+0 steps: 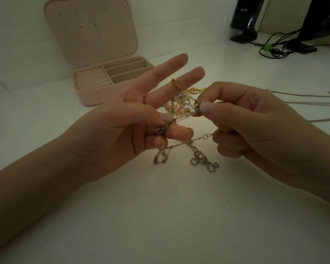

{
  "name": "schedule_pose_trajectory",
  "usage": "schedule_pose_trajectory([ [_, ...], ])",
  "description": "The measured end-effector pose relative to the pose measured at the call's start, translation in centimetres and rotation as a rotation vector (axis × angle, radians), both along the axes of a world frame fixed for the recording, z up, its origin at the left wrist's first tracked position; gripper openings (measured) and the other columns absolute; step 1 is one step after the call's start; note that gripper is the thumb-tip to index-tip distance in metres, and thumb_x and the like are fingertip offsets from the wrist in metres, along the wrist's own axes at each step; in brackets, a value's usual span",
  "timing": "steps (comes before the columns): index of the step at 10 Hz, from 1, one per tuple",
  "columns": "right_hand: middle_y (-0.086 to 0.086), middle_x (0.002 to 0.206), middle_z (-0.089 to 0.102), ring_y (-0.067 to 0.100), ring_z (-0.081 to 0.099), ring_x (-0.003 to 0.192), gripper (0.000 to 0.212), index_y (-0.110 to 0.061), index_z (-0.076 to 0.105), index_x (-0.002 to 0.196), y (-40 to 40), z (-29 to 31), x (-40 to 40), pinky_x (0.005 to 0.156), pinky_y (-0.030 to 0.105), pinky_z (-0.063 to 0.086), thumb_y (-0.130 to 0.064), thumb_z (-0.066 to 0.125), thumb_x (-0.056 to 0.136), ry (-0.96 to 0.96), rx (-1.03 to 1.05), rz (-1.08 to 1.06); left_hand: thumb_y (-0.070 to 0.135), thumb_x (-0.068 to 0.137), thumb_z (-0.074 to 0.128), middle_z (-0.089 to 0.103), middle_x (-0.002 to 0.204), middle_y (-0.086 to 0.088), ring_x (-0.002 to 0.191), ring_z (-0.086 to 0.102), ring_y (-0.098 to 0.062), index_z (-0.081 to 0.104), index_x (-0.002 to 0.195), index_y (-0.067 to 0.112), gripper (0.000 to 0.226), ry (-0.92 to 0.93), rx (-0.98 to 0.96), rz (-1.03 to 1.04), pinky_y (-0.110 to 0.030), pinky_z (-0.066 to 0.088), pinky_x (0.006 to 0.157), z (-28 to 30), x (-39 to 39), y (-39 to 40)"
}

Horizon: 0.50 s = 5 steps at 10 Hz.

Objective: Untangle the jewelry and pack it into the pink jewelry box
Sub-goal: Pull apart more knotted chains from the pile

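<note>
A tangle of jewelry (pixel 181 106), gold chain, pale beads and silver links, hangs stretched between both hands above the white table. My left hand (pixel 126 119) pinches a silver piece between thumb and a lower finger, with two fingers held straight; a gold chain loops round one of them. My right hand (pixel 242 122) pinches the gold end of the tangle between thumb and forefinger. Silver chain loops (pixel 202 159) dangle down to the table. The pink jewelry box (pixel 95 96) stands open at the back left, lid up, its compartments holding nothing I can see.
A thin grey cord (pixel 312 103) runs across the table at the right. Black speaker stands (pixel 246 20) and a bundle of black cables (pixel 274 48) with a green tie sit at the back right. A white wall is behind the box.
</note>
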State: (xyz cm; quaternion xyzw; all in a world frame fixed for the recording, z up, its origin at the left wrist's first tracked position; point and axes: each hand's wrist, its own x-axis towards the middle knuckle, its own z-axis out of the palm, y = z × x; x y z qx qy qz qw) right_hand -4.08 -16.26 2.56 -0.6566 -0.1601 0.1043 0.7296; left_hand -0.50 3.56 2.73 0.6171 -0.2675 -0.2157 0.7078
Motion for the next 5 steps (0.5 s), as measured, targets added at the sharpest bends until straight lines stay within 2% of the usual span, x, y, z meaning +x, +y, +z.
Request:
schedule_pose_trajectory([
  [1, -0.008, 0.051, 0.025, 0.004, 0.019, 0.038, 0.013, -0.021, 0.06, 0.067, -0.13, 0.04, -0.08, 0.038, 0.018, 0.02, -0.02, 0.058, 0.08, 0.08, 0.033, 0.049, 0.011, 0.065, 0.07, 0.065, 0.106, 0.002, 0.056, 0.063, 0.001, 0.072, 0.105, 0.033, 0.045, 0.065, -0.024, -0.021, -0.012, 0.047, 0.048, 0.27, -0.04, -0.12],
  [2, -0.007, 0.055, 0.022, 0.006, 0.017, 0.04, 0.02, -0.025, 0.061, 0.061, -0.33, 0.16, 0.08, 0.04, 0.02, 0.016, -0.025, 0.058, 0.08, 0.104, 0.011, 0.065, 0.006, 0.074, 0.07, 0.061, 0.101, -0.006, 0.047, 0.056, -0.002, 0.068, 0.11, 0.021, 0.039, 0.103, -0.075, -0.01, -0.014, 0.044, 0.043, 0.25, -0.11, -0.45],
  [3, -0.005, 0.055, 0.02, 0.007, 0.015, 0.041, 0.021, -0.026, 0.063, 0.06, -0.53, 0.3, 0.28, 0.041, 0.022, 0.014, -0.026, 0.059, 0.08, 0.094, -0.007, 0.055, 0.003, 0.061, 0.076, 0.068, 0.096, 0.002, 0.053, 0.057, -0.003, 0.068, 0.108, 0.025, 0.052, -0.026, -0.083, 0.033, -0.013, 0.044, 0.047, -0.13, -0.23, -0.39],
  [4, -0.006, 0.054, 0.021, 0.006, 0.016, 0.041, 0.021, -0.027, 0.065, 0.059, -0.46, 0.32, 0.25, 0.04, 0.021, 0.015, -0.027, 0.06, 0.079, 0.091, -0.015, 0.078, 0.013, 0.06, 0.077, 0.068, 0.089, 0.004, 0.062, 0.061, -0.01, 0.067, 0.085, 0.026, 0.03, -0.19, 0.013, 0.132, -0.018, 0.049, 0.056, -0.42, -0.48, -0.42],
  [5, -0.007, 0.052, 0.022, 0.006, 0.017, 0.039, 0.02, -0.027, 0.064, 0.058, -0.3, 0.29, 0.19, 0.04, 0.02, 0.016, -0.026, 0.061, 0.077, 0.077, -0.026, 0.086, 0.023, 0.062, 0.08, 0.065, 0.079, 0.001, 0.063, 0.059, -0.015, 0.066, 0.075, 0.026, 0.019, -0.383, 0.134, 0.221, -0.028, 0.049, 0.055, -0.42, -0.97, -0.5],
])
